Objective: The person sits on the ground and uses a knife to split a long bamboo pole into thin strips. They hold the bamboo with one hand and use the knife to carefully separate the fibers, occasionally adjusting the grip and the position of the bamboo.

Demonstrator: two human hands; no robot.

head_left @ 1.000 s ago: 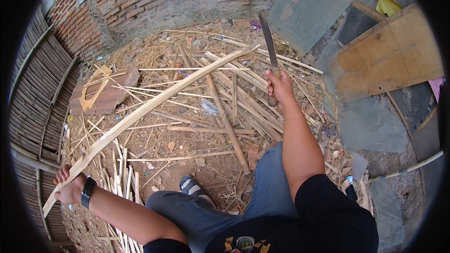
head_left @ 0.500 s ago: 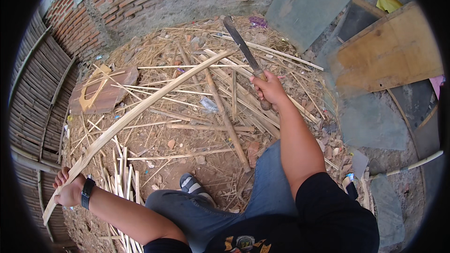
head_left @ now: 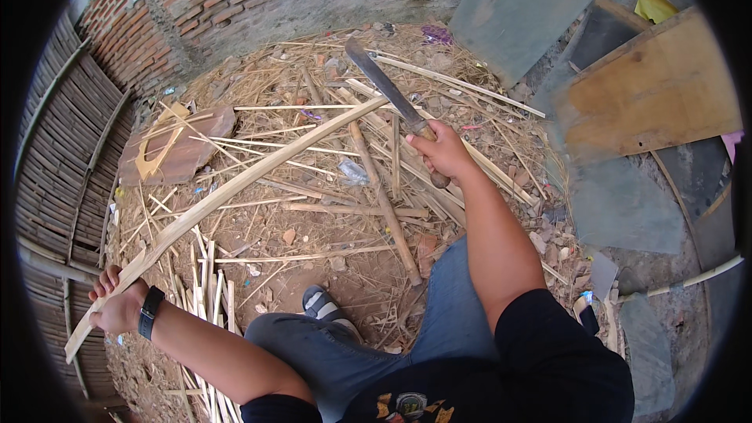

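My left hand [head_left: 121, 305], with a dark watch on its wrist, is closed round the near end of a long pale bamboo strip [head_left: 235, 186]. The strip slants up and away to the right, its far end close to the blade. In my right hand [head_left: 442, 153] is a machete [head_left: 389, 90], gripped by its wooden handle. Its dark blade points up and to the left, just past the strip's far end; whether they touch I cannot tell. Below the strip's near half lies a pile of thin split sticks [head_left: 211, 298].
A round wooden pole [head_left: 384, 200] and many slats lie on the littered ground. Rusty sheet metal [head_left: 176, 149] lies at left by a woven bamboo fence [head_left: 59, 164]. A brick wall [head_left: 204, 4] stands behind. Boards [head_left: 650, 86] and grey panels [head_left: 521, 12] lean at right.
The machete has tilted further left, its tip moving left and slightly down, with my right hand shifting a little left. The bamboo strip's far end has dropped slightly.
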